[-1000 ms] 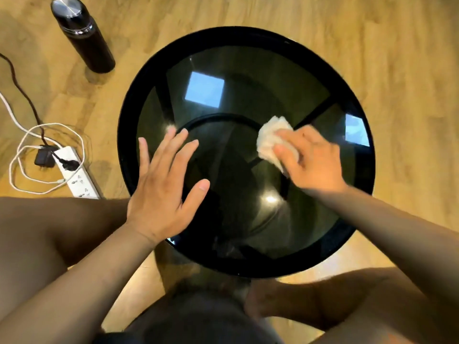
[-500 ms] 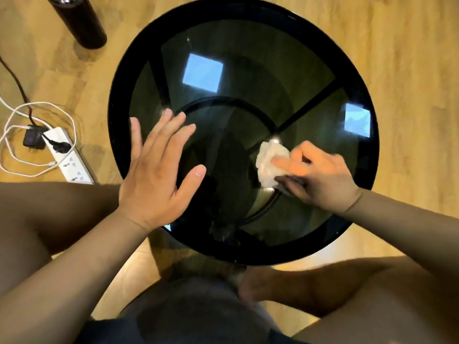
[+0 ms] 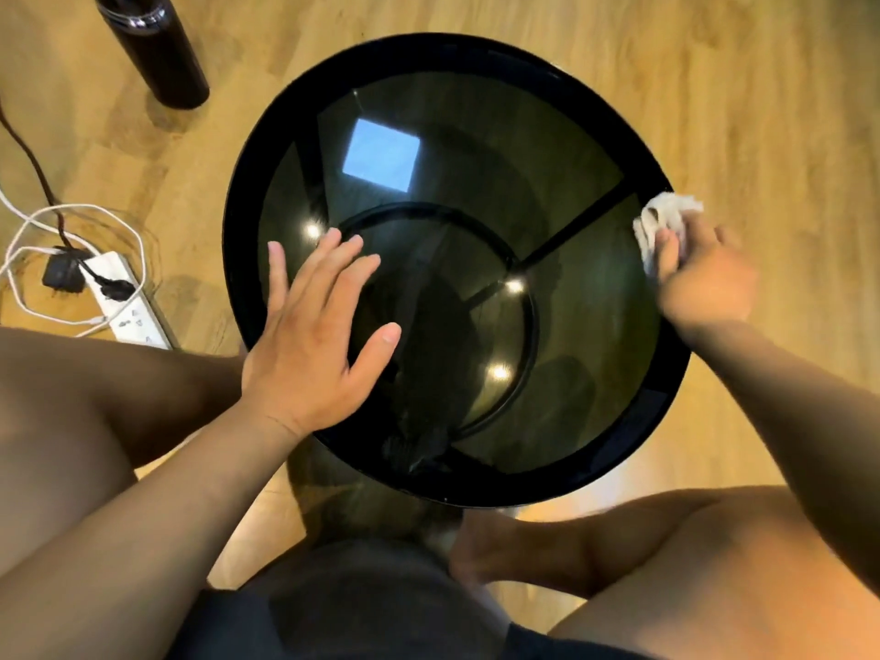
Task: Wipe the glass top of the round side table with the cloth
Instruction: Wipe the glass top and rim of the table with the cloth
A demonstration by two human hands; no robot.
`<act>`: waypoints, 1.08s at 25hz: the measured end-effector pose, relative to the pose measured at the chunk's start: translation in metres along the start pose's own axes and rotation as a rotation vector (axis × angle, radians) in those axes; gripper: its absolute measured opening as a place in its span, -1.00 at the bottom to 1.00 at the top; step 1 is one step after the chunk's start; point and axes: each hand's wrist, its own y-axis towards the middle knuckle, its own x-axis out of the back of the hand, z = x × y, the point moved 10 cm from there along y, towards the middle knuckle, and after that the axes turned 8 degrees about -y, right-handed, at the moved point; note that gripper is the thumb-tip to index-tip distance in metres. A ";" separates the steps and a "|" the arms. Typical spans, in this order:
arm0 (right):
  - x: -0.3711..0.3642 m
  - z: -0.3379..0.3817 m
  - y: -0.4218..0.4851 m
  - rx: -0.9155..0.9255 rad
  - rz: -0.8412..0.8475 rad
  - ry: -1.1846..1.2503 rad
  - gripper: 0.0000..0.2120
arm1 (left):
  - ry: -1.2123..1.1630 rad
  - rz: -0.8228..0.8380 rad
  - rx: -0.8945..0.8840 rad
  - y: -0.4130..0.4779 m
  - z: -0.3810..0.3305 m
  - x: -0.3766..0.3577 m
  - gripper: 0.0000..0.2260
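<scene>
White crumpled cloth (image 3: pixel 666 221) in right hand (image 3: pixel 705 283) at round glass top (image 3: pixel 476 135) rim.

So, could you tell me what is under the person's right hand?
The right hand clutches the white cloth at the table's rim. Cloth beneath the fingers is hidden.

This looks like a room in a home. The floor (image 3: pixel 714 88) is warm wood plank, a white power strip (image 3: pixel 126 304) with tangled cables lies on it, and a dark drinks bottle (image 3: pixel 157 50) stands beside a round glass-topped counter (image 3: pixel 476 135).
</scene>
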 end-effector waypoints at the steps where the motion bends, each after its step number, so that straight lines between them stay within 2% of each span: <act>1: 0.002 -0.009 -0.031 -0.076 0.027 0.014 -0.57 | -0.016 -0.003 -0.006 0.000 0.000 -0.001 -0.47; 3: 0.008 -0.008 -0.097 -0.199 0.073 0.059 -0.59 | -0.068 -0.027 -0.023 -0.001 -0.001 0.002 -0.49; 5: 0.018 0.024 -0.166 -0.250 0.083 0.122 -0.62 | -0.125 -0.063 -0.040 -0.003 -0.002 0.006 -0.52; 8: 0.043 0.136 -0.246 -0.052 0.065 0.230 -0.62 | -0.236 -0.095 -0.040 -0.008 -0.003 0.018 -0.57; 10: 0.042 0.205 -0.265 0.027 0.155 0.317 -0.64 | -0.378 -0.152 -0.020 -0.007 -0.002 0.042 -0.61; 12: 0.043 0.252 -0.261 0.035 0.272 0.520 -0.68 | -0.502 -0.296 0.078 -0.009 0.006 0.089 -0.68; 14: 0.053 0.276 -0.246 -0.038 0.372 0.892 -0.75 | -0.623 -0.404 0.279 -0.019 0.024 0.127 -0.73; 15: 0.063 0.279 -0.241 -0.095 0.384 1.077 -0.79 | -0.660 -0.399 0.386 -0.028 0.030 0.134 -0.77; 16: 0.076 0.278 -0.239 -0.133 0.379 1.231 -0.80 | -0.710 -0.342 0.475 -0.038 0.031 0.133 -0.80; 18: 0.100 0.269 -0.240 -0.140 0.408 1.490 -0.81 | -0.965 -0.169 0.614 -0.060 0.019 0.108 -0.81; 19: 0.109 0.262 -0.241 -0.134 0.465 1.611 -0.80 | -1.118 -0.079 0.663 -0.071 0.005 0.091 -0.79; 21: 0.129 0.249 -0.249 -0.055 0.639 1.820 -0.78 | -1.254 0.043 0.639 -0.088 -0.020 0.071 -0.65; 23: 0.148 0.238 -0.262 0.044 0.907 1.920 -0.74 | -1.307 0.120 0.585 -0.099 -0.043 0.063 -0.55; 25: 0.170 0.225 -0.274 0.152 1.109 1.954 -0.67 | -1.440 0.268 0.566 -0.109 -0.070 0.056 -0.44; 27: 0.183 0.206 -0.276 0.228 1.110 1.902 -0.55 | -1.527 0.388 0.544 -0.119 -0.091 0.061 -0.31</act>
